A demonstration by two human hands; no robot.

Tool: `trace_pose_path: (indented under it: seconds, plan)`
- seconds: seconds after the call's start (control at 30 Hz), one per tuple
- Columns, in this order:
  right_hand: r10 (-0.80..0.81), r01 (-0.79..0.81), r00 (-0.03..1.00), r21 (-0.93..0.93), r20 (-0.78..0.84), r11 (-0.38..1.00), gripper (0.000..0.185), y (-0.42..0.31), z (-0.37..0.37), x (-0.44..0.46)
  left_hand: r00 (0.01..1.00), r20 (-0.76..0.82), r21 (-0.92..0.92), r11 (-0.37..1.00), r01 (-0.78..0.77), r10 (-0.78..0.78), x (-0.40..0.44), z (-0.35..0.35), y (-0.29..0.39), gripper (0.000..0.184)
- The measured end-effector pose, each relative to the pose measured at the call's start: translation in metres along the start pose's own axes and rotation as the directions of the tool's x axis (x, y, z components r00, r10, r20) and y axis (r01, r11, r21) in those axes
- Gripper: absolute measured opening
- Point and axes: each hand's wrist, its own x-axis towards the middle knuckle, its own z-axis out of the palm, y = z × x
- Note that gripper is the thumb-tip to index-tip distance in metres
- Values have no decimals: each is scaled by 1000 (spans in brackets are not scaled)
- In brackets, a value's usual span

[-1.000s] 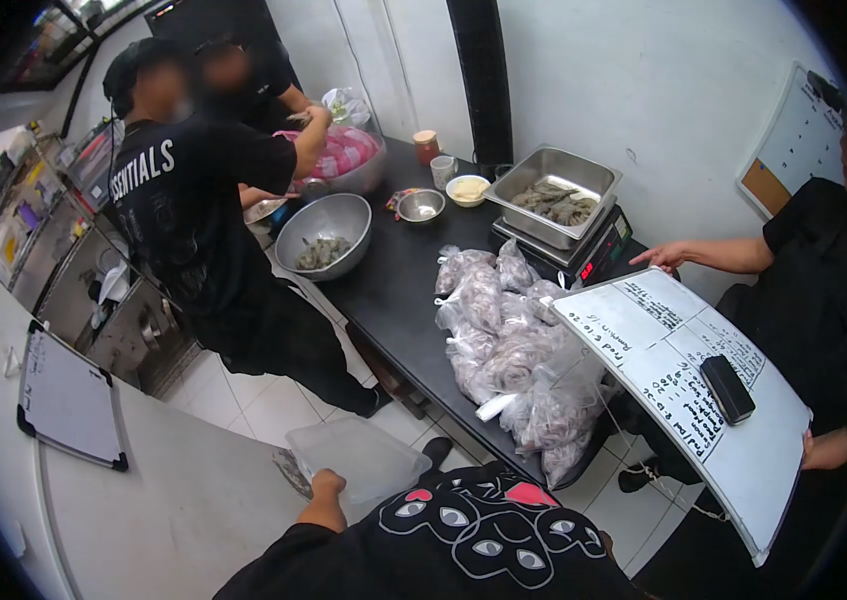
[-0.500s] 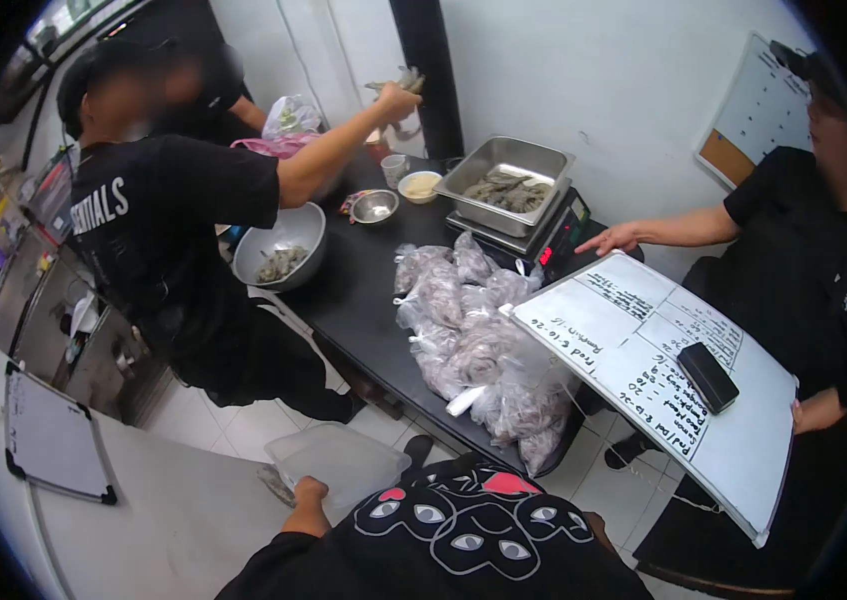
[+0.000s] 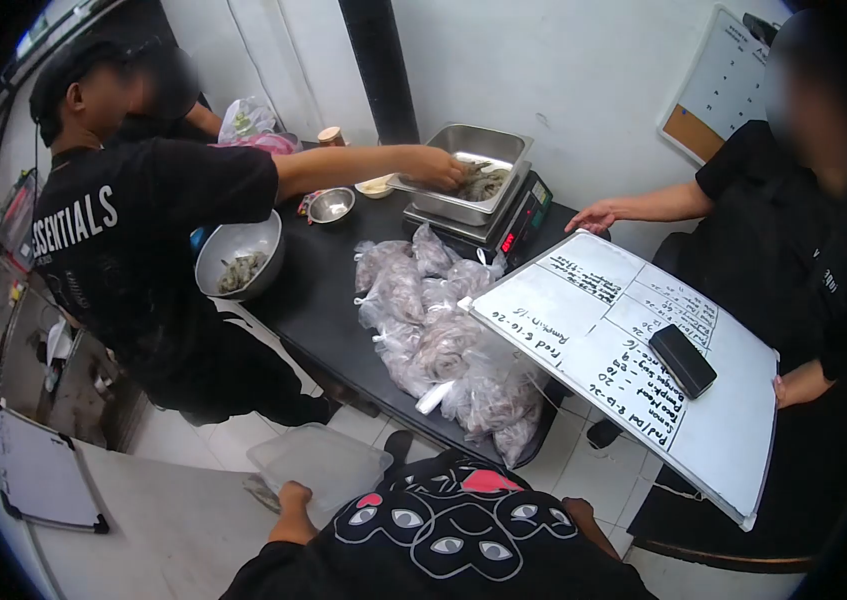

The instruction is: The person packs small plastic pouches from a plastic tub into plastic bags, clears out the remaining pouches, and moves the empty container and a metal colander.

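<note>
Low in front of me, my left hand (image 3: pixel 293 496) grips the near side of a translucent plastic container (image 3: pixel 328 462). A small greyish thing (image 3: pixel 262 492) shows by that hand, too blurred to name. On my right side only a bit of my right arm (image 3: pixel 588 520) shows past my printed black shirt; the hand is out of sight. Ahead, clear bags of pinkish-grey contents (image 3: pixel 443 345) are heaped on the black table (image 3: pixel 318 285). A steel pan (image 3: pixel 503 150) of shrimp (image 3: pixel 483 183) rests on a digital scale (image 3: pixel 518 228), where a co-worker's hand (image 3: pixel 440 167) reaches in.
A metal bowl with shrimp (image 3: pixel 268 240) and a small steel bowl (image 3: pixel 331 206) stand at the left. To the right, another person holds a written whiteboard (image 3: pixel 593 390) with a black phone (image 3: pixel 681 360) on it. A second whiteboard (image 3: pixel 48 470) lies at the lower left.
The co-worker's hand, raised with shrimp before, has come down into the steel pan. My view has shifted slightly right. My left hand keeps hold of the container.
</note>
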Motion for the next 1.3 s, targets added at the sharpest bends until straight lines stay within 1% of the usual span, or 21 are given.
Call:
trace_pose_path:
  seconds: [0.1, 0.3, 0.5, 0.6, 0.8, 0.9, 1.0, 1.1, 1.2, 1.3]
  plan:
    - [17, -18, 999, 22, 43, 1000, 42, -1, -4, -8, 998, 5, -24, 998, 59, -58, -17, -15, 8, 32]
    - [31, -31, 999, -23, 16, 999, 41, -6, 4, -6, 998, 50, -15, 999, 37, -37, 1, -2, -2, 32]
    - [51, -50, 998, -27, 46, 998, 47, -9, 2, -5, 997, 56, 23, 999, 43, -44, 3, -1, -3, 32]
    - [42, -39, 997, -63, 61, 997, 48, -7, 5, 1, 997, 64, 67, 997, 42, -46, -2, -5, -2, 32]
    - [23, -15, 996, -91, 86, 996, 48, -11, 0, -2, 997, 57, 39, 998, 55, -57, -12, -6, -6, 32]
    - [35, -24, 994, -107, 102, 994, 50, -13, -2, -3, 996, 81, 86, 995, 41, -48, 0, 5, -13, 33]
    - [47, -36, 993, -105, 106, 994, 51, -15, 1, 1, 994, 65, 17, 996, 85, -86, -1, 8, -16, 32]
    - [73, -62, 991, -98, 113, 993, 51, -19, -2, 1, 997, 71, 47, 998, 35, -39, 12, 19, -23, 31]
    - [78, -69, 989, -80, 127, 994, 51, -20, -8, -5, 996, 42, 13, 997, 80, -81, 11, 20, -23, 31]
    - [13, -8, 997, -64, 80, 998, 48, -10, 3, 4, 994, 58, -13, 996, 89, -88, -3, 5, -12, 34]
